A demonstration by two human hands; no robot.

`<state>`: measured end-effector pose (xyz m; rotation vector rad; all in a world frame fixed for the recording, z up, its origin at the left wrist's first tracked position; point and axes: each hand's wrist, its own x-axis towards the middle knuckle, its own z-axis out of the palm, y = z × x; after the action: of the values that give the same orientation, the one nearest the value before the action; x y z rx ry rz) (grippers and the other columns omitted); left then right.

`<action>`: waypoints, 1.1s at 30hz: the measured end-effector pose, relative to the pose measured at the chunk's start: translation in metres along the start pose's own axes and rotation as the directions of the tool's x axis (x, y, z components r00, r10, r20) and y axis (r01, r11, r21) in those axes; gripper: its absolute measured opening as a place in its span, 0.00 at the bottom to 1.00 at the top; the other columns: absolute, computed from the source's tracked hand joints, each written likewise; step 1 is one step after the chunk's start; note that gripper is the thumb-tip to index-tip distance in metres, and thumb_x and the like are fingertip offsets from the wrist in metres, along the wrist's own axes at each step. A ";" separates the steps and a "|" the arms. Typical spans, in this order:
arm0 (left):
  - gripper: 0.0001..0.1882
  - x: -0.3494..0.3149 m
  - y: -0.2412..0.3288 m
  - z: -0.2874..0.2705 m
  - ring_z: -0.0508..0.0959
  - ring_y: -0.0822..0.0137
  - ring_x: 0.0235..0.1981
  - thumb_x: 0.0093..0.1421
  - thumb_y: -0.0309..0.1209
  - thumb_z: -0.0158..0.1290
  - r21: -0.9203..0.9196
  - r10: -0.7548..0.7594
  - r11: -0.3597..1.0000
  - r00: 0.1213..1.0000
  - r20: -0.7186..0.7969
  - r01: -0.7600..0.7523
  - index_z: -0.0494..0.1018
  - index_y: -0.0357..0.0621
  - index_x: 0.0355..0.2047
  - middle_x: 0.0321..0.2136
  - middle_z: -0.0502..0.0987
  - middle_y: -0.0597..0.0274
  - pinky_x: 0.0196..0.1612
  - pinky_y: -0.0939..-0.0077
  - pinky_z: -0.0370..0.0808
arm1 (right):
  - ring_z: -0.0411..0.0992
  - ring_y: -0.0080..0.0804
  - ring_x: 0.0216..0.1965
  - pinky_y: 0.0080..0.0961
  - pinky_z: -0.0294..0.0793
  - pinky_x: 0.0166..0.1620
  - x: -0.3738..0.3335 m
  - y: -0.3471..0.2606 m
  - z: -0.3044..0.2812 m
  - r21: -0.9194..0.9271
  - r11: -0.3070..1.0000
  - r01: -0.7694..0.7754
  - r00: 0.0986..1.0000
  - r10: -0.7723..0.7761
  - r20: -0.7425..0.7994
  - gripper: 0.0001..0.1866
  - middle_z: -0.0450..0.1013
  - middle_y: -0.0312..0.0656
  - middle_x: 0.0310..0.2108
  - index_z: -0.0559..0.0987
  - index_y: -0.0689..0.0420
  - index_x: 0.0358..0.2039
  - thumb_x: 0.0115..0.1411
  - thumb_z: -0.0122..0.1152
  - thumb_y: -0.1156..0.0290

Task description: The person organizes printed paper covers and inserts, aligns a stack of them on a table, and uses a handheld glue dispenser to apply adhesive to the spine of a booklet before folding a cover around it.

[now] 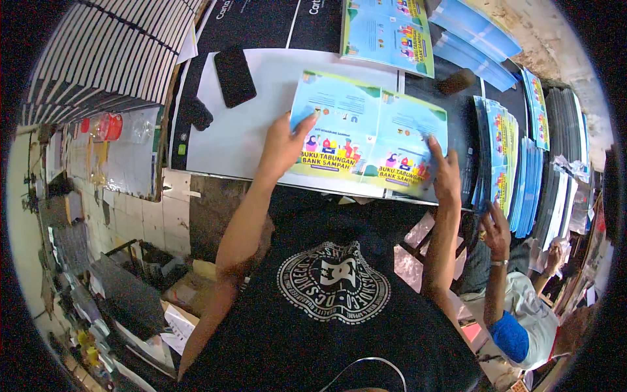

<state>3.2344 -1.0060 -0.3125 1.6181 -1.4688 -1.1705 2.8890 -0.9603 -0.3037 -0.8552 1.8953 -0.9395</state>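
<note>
Two colourful printed booklet covers lie side by side on a white sheet [248, 130] on the table. My left hand [285, 142] rests on the left cover [336, 124], fingers spread, thumb near its upper left corner. My right hand [445, 171] presses flat on the lower right part of the right cover [408, 140]. Both covers are light blue and green with cartoon figures and yellow bands.
A black phone [235, 75] and a small black object [196, 112] lie at the left of the sheet. More printed covers [388, 32] sit at the far edge. Stacks of blue booklets [506, 157] stand at the right, where another person's hand [496, 228] reaches.
</note>
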 end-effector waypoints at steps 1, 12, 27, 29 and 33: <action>0.26 0.001 -0.007 0.004 0.82 0.62 0.34 0.65 0.48 0.55 -0.001 0.001 1.000 1.000 -0.003 -0.001 0.76 0.31 0.43 0.32 0.82 0.54 0.40 0.65 0.77 | 0.77 0.31 0.34 0.26 0.76 0.35 0.003 0.002 0.001 -0.014 1.000 -0.016 1.000 0.016 0.004 0.33 0.78 0.48 0.37 0.77 0.67 0.47 0.57 0.68 0.47; 0.29 -0.027 -0.021 0.024 0.77 0.44 0.42 0.55 0.46 0.65 0.462 0.211 0.882 0.953 -0.216 -0.090 0.74 0.33 0.46 0.38 0.77 0.42 0.45 0.52 0.74 | 0.79 0.36 0.27 0.33 0.77 0.33 0.001 0.019 0.019 -0.339 0.880 0.333 0.931 -0.365 -0.031 0.27 0.80 0.50 0.30 0.78 0.66 0.38 0.53 0.74 0.53; 0.13 -0.036 0.045 -0.006 0.80 0.76 0.27 0.65 0.31 0.58 -0.255 -0.049 0.967 0.994 -0.093 0.023 0.75 0.30 0.41 0.29 0.83 0.58 0.30 0.80 0.75 | 0.78 0.54 0.43 0.46 0.77 0.46 -0.017 0.003 0.020 -0.649 0.694 0.311 0.881 -0.467 -0.078 0.47 0.76 0.64 0.43 0.67 0.67 0.60 0.49 0.76 0.50; 0.11 -0.039 0.063 -0.014 0.80 0.76 0.27 0.65 0.30 0.57 -0.259 0.163 0.950 0.984 -0.071 -0.176 0.76 0.30 0.39 0.29 0.83 0.58 0.30 0.81 0.74 | 0.67 0.54 0.60 0.46 0.68 0.60 -0.021 -0.022 0.000 -0.692 0.582 0.426 0.789 -0.614 -0.031 0.56 0.65 0.64 0.59 0.61 0.64 0.65 0.43 0.80 0.50; 0.07 -0.055 0.140 -0.057 0.80 0.75 0.25 0.59 0.25 0.61 0.073 0.639 0.756 0.758 0.132 -0.650 0.80 0.35 0.37 0.27 0.83 0.57 0.28 0.80 0.72 | 0.61 0.47 0.65 0.40 0.57 0.67 -0.054 -0.136 -0.027 -0.400 0.365 0.841 0.444 -0.888 0.122 0.62 0.62 0.56 0.64 0.59 0.65 0.67 0.35 0.83 0.55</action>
<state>3.2321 -0.9804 -0.1536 0.9663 -1.9739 -0.7711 2.9149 -0.9746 -0.1577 -2.2794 1.6755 -1.2014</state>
